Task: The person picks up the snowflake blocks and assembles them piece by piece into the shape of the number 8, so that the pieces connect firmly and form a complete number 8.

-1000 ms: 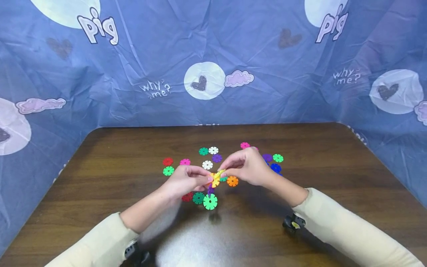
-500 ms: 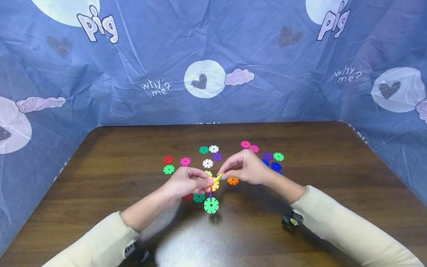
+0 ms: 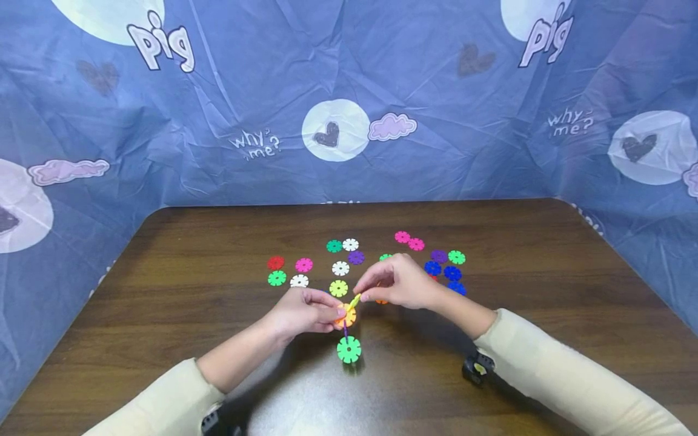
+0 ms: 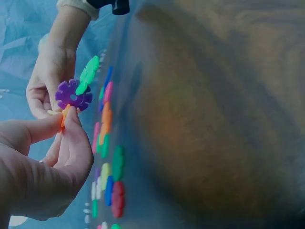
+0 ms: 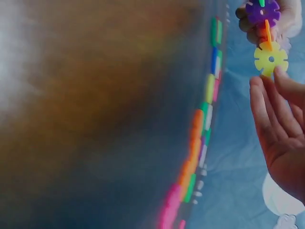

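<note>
My left hand (image 3: 305,312) pinches an orange notched plastic disc (image 3: 346,317) between thumb and fingers. A yellow disc (image 5: 271,58) is slotted onto it edge-on, and my right hand (image 3: 400,281) pinches that yellow disc by its edge with thumb and fingertips. On the orange disc's other side sits a purple disc (image 4: 74,94), and a light green disc (image 3: 349,349) joins the purple one at the chain's near end. The four-colour chain hangs in front of me, above the table. Part of the orange disc hides behind my left fingertips.
Loose discs lie flat on the brown wooden table (image 3: 218,242) beyond my hands: a red disc (image 3: 275,263) at the left, a yellow disc (image 3: 339,288) in the middle, several blue ones (image 3: 452,274) at the right. A printed blue cloth (image 3: 349,66) hangs behind the table.
Both hands have drawn the joined discs a little toward me and lower in view. Loose yellow and white discs beyond them now show more fully. Each hand keeps its pinch.
</note>
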{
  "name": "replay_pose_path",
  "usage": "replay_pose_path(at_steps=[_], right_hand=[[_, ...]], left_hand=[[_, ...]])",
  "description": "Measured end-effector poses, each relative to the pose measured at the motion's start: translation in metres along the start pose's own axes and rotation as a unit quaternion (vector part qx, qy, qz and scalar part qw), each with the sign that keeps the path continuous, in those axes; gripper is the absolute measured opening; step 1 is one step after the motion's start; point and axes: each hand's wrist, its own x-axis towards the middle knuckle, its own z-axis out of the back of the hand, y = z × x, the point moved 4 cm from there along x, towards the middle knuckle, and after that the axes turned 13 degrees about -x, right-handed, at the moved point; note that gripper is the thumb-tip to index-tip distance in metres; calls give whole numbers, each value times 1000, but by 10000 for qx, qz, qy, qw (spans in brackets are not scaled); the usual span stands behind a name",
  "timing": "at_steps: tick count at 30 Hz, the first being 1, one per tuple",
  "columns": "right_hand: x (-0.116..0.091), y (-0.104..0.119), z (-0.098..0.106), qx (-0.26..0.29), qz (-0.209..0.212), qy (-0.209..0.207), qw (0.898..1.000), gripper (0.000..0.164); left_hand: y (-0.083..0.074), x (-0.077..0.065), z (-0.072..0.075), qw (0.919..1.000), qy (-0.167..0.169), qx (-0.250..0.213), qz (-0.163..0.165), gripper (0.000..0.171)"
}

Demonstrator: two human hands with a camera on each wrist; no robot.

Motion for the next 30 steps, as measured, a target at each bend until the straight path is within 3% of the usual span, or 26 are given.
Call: replay_pose_path(at_steps=[4, 8, 12, 19, 30], right_hand=[[1, -4, 12, -696, -356, -164, 9968, 18], [-1, -12, 11, -1512, -586, 128, 9867, 20], [-3, -17, 4, -1954, -475, 422, 9787, 22], [-7, -19, -4, -2140, -515, 543, 9740, 21], [-12, -6, -12, -2171, -721, 1084, 9674, 18]], left_hand=[[-8, -1, 6, 9997, -237, -38, -57, 24], [-9, -3, 10, 9994, -341, -12, -55, 27], [-7, -4, 12, 9992, -396, 36, -8, 26], [-6, -5, 14, 9991, -410, 98, 4, 27], [-5, -7, 15, 9993, -351, 74, -63, 26]])
